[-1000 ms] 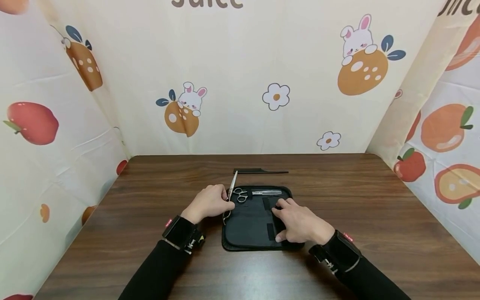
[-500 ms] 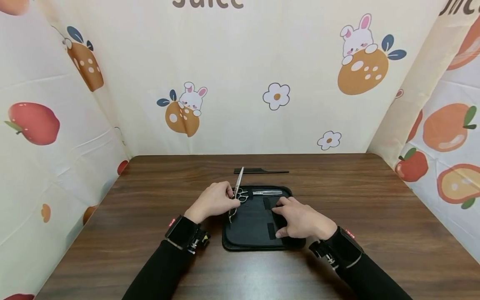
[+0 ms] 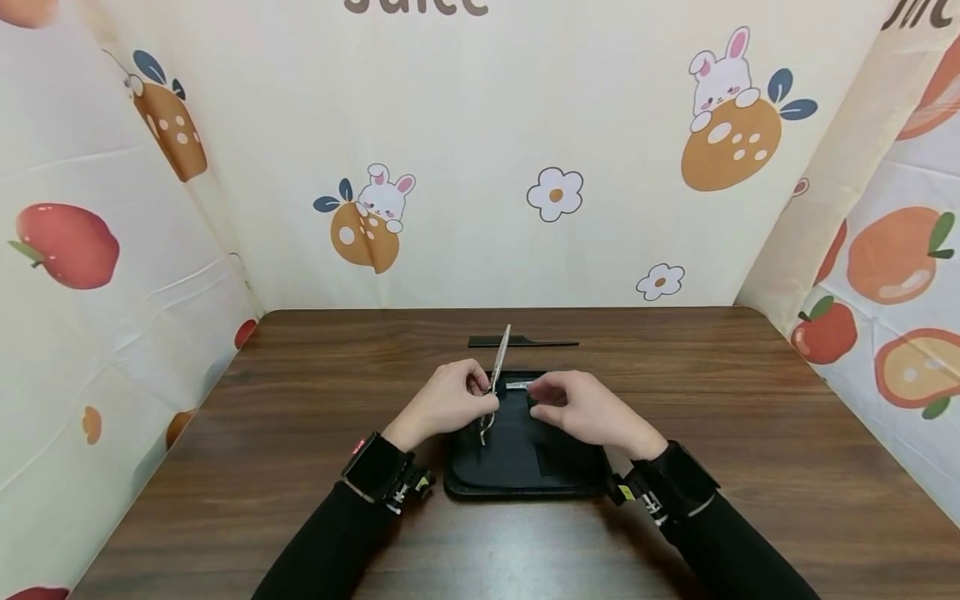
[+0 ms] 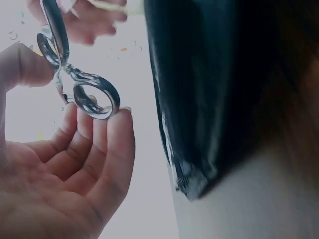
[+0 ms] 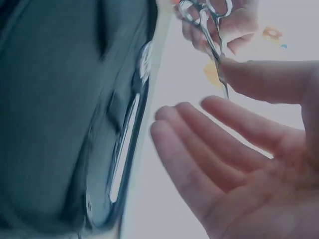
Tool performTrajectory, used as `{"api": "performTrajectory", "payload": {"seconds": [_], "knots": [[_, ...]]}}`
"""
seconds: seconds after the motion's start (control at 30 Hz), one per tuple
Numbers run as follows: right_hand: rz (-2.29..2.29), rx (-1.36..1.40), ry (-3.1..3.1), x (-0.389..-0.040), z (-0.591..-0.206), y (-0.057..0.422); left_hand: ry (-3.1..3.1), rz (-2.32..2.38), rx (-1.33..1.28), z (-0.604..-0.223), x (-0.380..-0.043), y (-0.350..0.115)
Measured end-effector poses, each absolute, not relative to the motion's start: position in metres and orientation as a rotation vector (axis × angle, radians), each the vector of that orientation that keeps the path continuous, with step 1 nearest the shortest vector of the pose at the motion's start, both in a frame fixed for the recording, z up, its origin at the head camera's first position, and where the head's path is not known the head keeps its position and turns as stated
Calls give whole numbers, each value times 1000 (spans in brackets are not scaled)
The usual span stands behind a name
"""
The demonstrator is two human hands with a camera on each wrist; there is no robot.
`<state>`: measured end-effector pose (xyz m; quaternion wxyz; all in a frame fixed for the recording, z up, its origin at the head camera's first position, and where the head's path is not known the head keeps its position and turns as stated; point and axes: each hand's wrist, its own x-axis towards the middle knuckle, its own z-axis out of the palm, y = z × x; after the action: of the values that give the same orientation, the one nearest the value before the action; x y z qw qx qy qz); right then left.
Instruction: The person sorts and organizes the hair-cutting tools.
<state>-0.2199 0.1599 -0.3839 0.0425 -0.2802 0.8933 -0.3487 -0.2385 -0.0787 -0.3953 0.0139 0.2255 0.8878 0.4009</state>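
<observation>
A pair of silver scissors (image 3: pixel 501 358) is pinched in my left hand (image 3: pixel 456 398), over the left part of a black case (image 3: pixel 491 471). In the left wrist view, thumb and fingertips hold the scissors near their finger rings (image 4: pixel 97 97). Over the case's right side hovers my right hand (image 3: pixel 588 408), fingers and thumb apart with nothing between them. The right wrist view has the held scissors (image 5: pixel 212 42) behind its thumb, seemingly not touched. A second pair of scissors (image 3: pixel 517 385) lies along the case's far edge, its rings mostly hidden in the head view.
A black comb (image 3: pixel 525 342) lies behind the case on the brown wooden table (image 3: pixel 337 342). Printed fabric (image 3: pixel 480 167) hangs along the table's back and both sides.
My left hand has moved right with the scissors, from the case's left edge to over it. My right hand has left the case's right side and moved up, toward its far edge.
</observation>
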Motion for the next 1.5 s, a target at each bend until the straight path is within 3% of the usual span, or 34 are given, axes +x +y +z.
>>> {"api": "performTrajectory", "payload": {"seconds": [0.3, 0.53, 0.93, 1.13, 1.37, 1.5], "knots": [[-1955, -613, 2168, -223, -378, 154, 2578, 1503, 952, -393, -230, -67], [-2286, -503, 1756, -221, -378, 153, 2444, 1605, 1059, -398, -226, -58], [-2403, -469, 1685, -219, -379, 148, 2411, 1685, 1061, -402, -223, -55], [-2373, -520, 1769, -217, -371, 153, 2391, 1657, 1040, -372, -207, -55], [-2266, -619, 1961, -219, -367, 162, 2514, 1536, 1063, -396, -231, -66], [-2182, -627, 2113, -223, -362, 166, 2790, 1213, 1122, -399, -237, -76]]}}
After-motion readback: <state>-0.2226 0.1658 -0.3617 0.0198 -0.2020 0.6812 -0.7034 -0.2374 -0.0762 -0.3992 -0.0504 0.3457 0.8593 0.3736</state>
